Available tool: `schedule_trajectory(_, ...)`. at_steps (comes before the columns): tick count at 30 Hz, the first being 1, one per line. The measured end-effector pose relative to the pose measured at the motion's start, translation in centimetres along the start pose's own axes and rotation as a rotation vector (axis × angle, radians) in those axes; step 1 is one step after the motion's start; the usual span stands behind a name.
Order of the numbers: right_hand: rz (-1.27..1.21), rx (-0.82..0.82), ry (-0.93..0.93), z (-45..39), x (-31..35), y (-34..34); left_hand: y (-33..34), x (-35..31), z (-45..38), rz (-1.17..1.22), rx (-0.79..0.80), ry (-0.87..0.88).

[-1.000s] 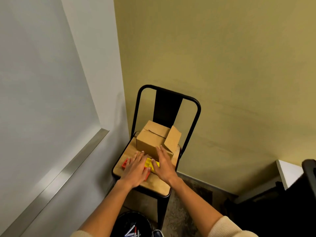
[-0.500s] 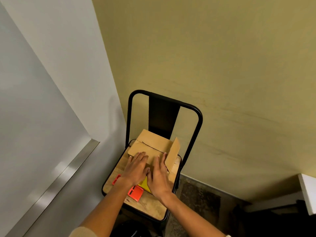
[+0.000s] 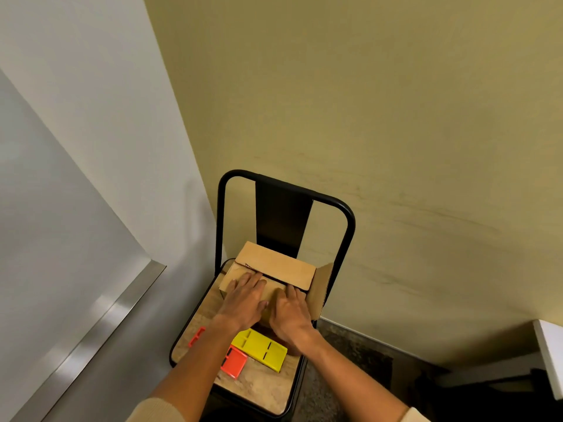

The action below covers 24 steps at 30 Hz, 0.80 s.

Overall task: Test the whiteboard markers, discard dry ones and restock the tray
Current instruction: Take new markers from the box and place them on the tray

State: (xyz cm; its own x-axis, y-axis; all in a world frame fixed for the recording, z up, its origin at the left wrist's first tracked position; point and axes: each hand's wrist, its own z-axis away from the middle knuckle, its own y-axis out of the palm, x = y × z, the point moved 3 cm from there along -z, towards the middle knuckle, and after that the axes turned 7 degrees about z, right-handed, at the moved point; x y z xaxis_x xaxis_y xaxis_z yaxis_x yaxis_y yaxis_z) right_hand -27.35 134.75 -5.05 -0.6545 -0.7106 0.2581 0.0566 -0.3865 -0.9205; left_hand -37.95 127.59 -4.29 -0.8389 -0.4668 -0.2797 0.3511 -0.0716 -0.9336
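A brown cardboard box [image 3: 280,268] stands on the wooden seat of a black metal chair [image 3: 262,388]. Its right flap stands up; the far flap lies flat. My left hand [image 3: 245,296] rests flat on the box's near flap, fingers straight. My right hand [image 3: 289,312] lies beside it on the same flap, fingertips at the gap between the flaps. In front of the box lie a yellow plastic tray [image 3: 259,348] and an orange plastic tray [image 3: 233,363], partly hidden under my left forearm. No markers are visible.
A whiteboard [image 3: 45,239] with a metal bottom rail [image 3: 100,330] fills the left. A yellow-green wall [image 3: 396,147] stands behind the chair. A white furniture corner [image 3: 551,345] and dark objects sit at the lower right. Dark speckled floor lies beside the chair.
Both hands have moved from the coloured trays up onto the box's near flap. The camera has come closer and tilted, and the trays are now uncovered.
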Motion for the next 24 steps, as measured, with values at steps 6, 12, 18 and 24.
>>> schedule_trajectory(6, -0.101, -0.128, -0.015, -0.4, -1.3, -1.2, -0.5, -0.6, -1.3, 0.017, -0.046, 0.057)
schedule_trajectory(12, -0.385, -0.193, -0.001, -1.2, -2.9, -3.4, -2.7, -0.3, -0.9, -0.023, -0.345, 0.170)
schedule_trajectory(18, -0.610, -0.129, 0.038, -2.5, -4.4, -4.9, -5.0, -0.6, 1.6, 0.163, -0.486, 0.159)
schedule_trajectory(24, -0.444, 0.024, 0.038, -3.4, -4.0, -4.4, -3.3, 0.7, 2.3, 0.192, -0.169, -0.015)
